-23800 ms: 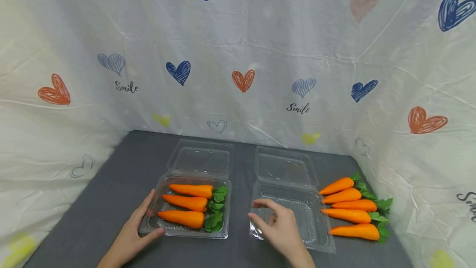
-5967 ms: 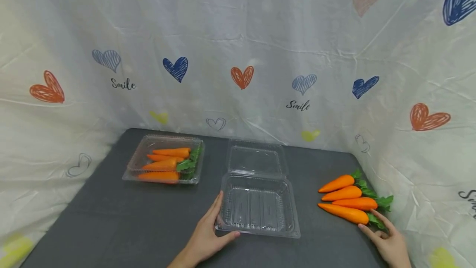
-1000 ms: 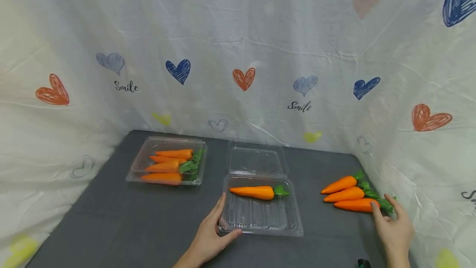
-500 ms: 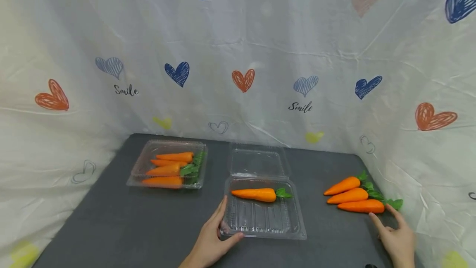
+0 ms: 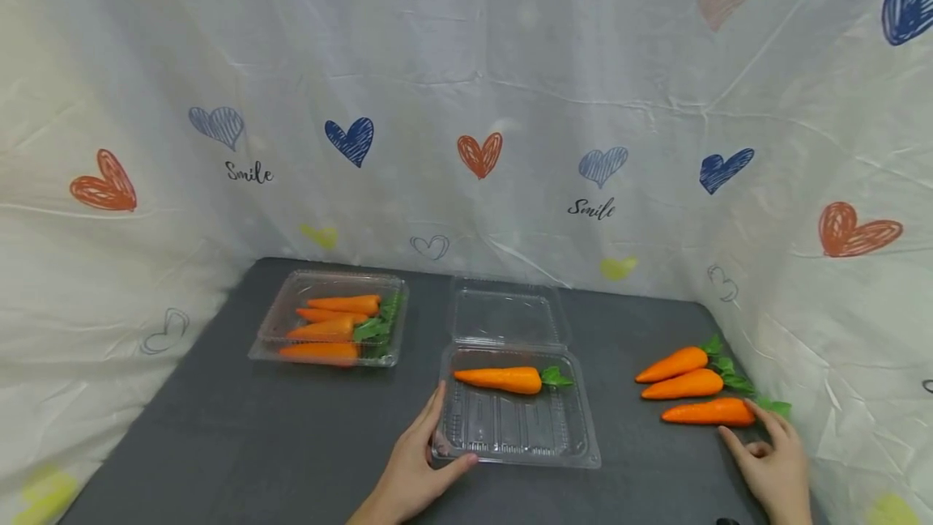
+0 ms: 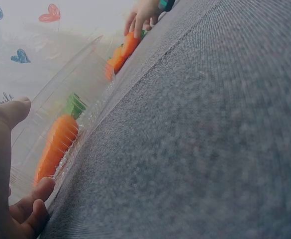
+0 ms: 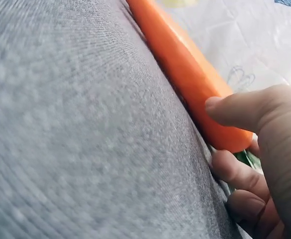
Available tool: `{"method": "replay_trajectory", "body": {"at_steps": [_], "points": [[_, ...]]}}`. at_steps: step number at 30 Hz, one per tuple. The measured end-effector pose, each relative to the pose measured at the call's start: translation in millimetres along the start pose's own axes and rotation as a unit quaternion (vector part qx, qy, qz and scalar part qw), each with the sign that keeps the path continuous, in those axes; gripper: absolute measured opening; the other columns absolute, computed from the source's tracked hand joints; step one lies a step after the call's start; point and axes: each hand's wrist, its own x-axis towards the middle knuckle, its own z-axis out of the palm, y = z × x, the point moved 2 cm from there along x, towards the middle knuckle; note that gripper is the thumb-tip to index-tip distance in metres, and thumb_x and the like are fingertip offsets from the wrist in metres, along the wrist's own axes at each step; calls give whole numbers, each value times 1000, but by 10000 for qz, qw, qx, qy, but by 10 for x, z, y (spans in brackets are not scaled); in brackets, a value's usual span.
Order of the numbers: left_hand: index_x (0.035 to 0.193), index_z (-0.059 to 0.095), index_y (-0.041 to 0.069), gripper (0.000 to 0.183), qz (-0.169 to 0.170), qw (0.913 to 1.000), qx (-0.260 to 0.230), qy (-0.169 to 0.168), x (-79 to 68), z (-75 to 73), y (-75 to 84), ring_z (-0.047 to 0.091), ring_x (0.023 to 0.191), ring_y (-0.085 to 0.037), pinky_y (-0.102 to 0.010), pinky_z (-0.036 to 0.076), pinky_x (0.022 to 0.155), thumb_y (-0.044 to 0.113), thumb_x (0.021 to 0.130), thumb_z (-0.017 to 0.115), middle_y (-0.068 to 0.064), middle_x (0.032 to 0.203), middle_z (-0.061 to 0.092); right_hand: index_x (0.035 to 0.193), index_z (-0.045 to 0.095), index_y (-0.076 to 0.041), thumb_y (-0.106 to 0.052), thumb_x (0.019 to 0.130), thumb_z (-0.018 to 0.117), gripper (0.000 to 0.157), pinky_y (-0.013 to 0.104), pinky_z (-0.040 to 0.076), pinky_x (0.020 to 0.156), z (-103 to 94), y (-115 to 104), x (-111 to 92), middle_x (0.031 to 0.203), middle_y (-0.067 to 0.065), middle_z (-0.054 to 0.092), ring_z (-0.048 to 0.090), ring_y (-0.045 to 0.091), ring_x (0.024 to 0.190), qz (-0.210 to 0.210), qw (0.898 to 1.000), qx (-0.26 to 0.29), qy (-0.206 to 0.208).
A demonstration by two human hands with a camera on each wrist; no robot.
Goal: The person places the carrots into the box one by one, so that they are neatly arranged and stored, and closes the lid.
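Observation:
A clear plastic clamshell container (image 5: 532, 455) lies with its lid folded back, one carrot (image 5: 503, 380) along its far side. My left hand (image 5: 414, 464) rests at the near left corner, fingers straight along the side wall, thumb on the front rim. At the right, my right hand (image 5: 776, 460) pinches the thick end of the nearest loose carrot (image 5: 707, 412), index finger on it and thumb at its near side. In the right wrist view the thumb (image 7: 235, 107) lies against this carrot (image 7: 185, 64); its leaves are mostly hidden.
Two more carrots (image 5: 681, 384) lie just beyond the right hand. A closed clear container (image 5: 266, 318) with several carrots inside sits at the back left of the dark grey table (image 5: 240, 428). A heart-print curtain (image 5: 408, 209) hangs behind and at the sides.
Earlier, the left container was closed and moved back, and a carrot was laid in the other. In the last second, my right hand has drawn the nearest loose carrot slightly toward me.

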Motion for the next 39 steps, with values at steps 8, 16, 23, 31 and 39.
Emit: {"method": "replay_trajectory", "body": {"at_steps": [8, 16, 23, 31, 39], "points": [[171, 23, 19, 111, 14, 10000, 15, 25, -14, -22, 1, 40, 56, 0, -20, 42, 52, 53, 86, 86, -18, 172, 30, 146, 51, -2, -24, 98, 79, 60, 26, 49, 49, 47, 44, -24, 100, 3, 72, 62, 14, 50, 272, 9990, 127, -333], [171, 24, 20, 109, 83, 9999, -66, 71, 1, -29, 22, 40, 53, 0, -22, 41, 50, 48, 87, 88, -21, 170, 33, 146, 61, -3, -25, 95, 84, 60, 25, 48, 49, 44, 73, -47, 114, -41, 43, 58, 11, 53, -455, 9972, 397, -448], [171, 23, 19, 110, 91, 9999, -16, 89, 10, -22, 34, 44, 60, -2, -23, 44, 54, 51, 87, 87, -18, 170, 34, 140, 64, -4, -33, 92, 86, 60, 28, 45, 47, 25, 38, -44, 81, -13, 67, 53, 13, 50, -326, 9966, 134, -738], [172, 22, 18, 111, 66, 10000, -40, 56, 5, -6, 12, 46, 60, -1, -22, 46, 56, 53, 87, 86, -14, 168, 39, 138, 67, -6, -38, 91, 86, 60, 29, 43, 44, -16, -109, -107, 84, -28, 61, 47, 18, 42, 57, 9978, 390, -525], [171, 22, 15, 110, 196, 9997, -90, 79, -17, -17, 16, 46, 60, -1, -23, 46, 54, 48, 88, 86, -19, 168, 38, 139, 68, -13, -44, 89, 87, 62, 31, 41, 42, -3, -653, -242, 67, -20, 60, 46, 19, 39, 634, 9919, 978, -497]]}}
